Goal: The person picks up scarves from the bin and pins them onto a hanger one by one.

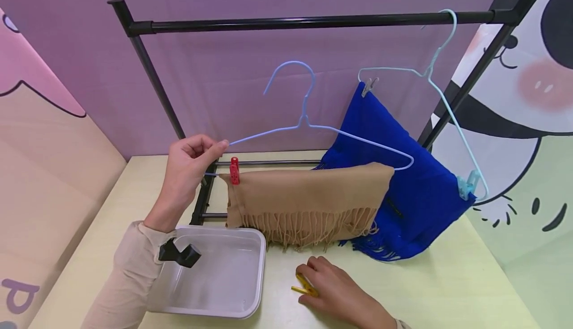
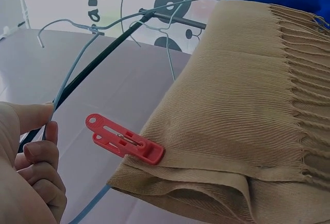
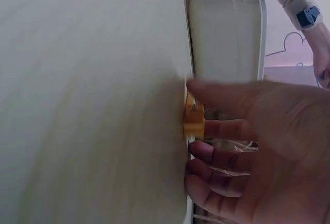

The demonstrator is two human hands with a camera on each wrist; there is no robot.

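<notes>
My left hand [image 1: 190, 164] pinches the left arm of a lilac wire hanger [image 1: 304, 120] between thumb and fingers, holding it up before the rack. A folded tan fringed scarf [image 1: 309, 187] drapes over the hanger's bottom bar. Near the scarf's left end, a red clothespin [image 2: 126, 139] clips it to that bar. Low at the table, my right hand [image 1: 335, 286] has thumb and index finger around a yellow clothespin [image 1: 306, 287], right at the tabletop. In the right wrist view, this clothespin [image 3: 194, 118] shows between thumb and index finger, the other fingertips at the table surface.
A black rack's top rail [image 1: 277, 23] spans the back. On its right end hangs a pale teal hanger [image 1: 429, 75] with a blue fringed scarf [image 1: 380, 155], held by clips at two corners. A white plastic tub [image 1: 257, 279] stands front left, below my left forearm.
</notes>
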